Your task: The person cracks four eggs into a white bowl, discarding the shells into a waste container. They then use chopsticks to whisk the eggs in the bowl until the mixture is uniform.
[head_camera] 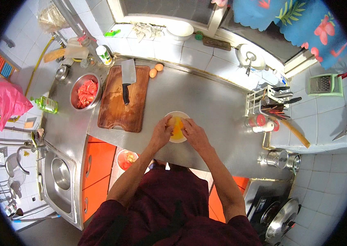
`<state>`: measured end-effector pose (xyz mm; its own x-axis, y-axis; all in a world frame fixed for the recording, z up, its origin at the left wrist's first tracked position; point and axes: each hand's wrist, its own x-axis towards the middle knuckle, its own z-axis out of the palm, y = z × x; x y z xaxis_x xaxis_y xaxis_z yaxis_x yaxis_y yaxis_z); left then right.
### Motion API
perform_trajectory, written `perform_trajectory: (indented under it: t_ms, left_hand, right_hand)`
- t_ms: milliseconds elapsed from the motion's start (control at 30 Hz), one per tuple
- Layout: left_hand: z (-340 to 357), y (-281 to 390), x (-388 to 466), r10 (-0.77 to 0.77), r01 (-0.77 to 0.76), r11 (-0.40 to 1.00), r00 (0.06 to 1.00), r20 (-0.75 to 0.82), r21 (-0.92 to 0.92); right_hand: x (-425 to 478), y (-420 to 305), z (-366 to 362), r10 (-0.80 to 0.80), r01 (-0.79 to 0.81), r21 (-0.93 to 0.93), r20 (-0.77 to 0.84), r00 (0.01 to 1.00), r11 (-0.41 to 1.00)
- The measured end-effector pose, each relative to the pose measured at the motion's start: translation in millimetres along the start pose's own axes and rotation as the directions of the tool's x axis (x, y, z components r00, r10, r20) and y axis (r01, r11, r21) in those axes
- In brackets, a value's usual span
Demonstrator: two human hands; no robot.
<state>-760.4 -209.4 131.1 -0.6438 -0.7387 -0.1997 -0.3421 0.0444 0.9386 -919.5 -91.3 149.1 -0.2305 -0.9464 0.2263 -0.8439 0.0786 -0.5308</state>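
A white bowl [176, 113] stands on the steel counter before me, with yellow egg [177, 132] in it. Above its left side my left hand [162, 132] grips a brown eggshell [171, 121]. Over the opposite side, the fingers of my right hand [194, 132] are bent around what looks like another piece of shell, mostly hidden by them. Two whole brown eggs [153, 73] rest by the far right corner of a wooden cutting board [109, 107]. On that board lies a cleaver [128, 72] with a black handle.
Left of the board, a metal bowl [99, 97] holds cut tomatoes. Dish soap [47, 104] and a sink [69, 196] are farther left. A knife rack [253, 101] and several jars stand right; a stove [261, 209] is at lower right. Below the counter edge sits a bucket of scraps [127, 159].
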Motion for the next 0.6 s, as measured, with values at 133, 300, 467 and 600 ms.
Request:
perform_trajectory:
  t_ms: [133, 300, 467, 600]
  left_hand:
    - [9.4, -19.2, -0.3, 0.055, -0.05, 0.996, 0.996, -0.066, 0.073]
    - [12.7, -15.3, -5.0, 0.192, -0.157, 0.96, 0.972, -0.135, 0.233]
    - [24.6, -22.1, -4.0, -0.218, 0.359, 0.573, 0.933, 0.285, -0.737]
    - [28.9, -13.6, -3.6, -0.186, 0.484, 0.208, 0.873, 0.451, -0.85]
  right_hand:
    - [2.1, -3.8, 0.7, -0.029, 0.028, -0.025, -0.049, 0.998, 0.999]
    - [1.3, -6.5, -6.7, 0.053, -0.05, -0.049, 0.062, 0.997, 0.998]
    - [2.1, -18.7, -1.9, 0.011, -0.008, -0.071, 0.051, 0.999, 0.997]
    - [6.3, -31.8, -5.1, -0.143, 0.134, -0.182, -0.037, 0.989, 0.974]
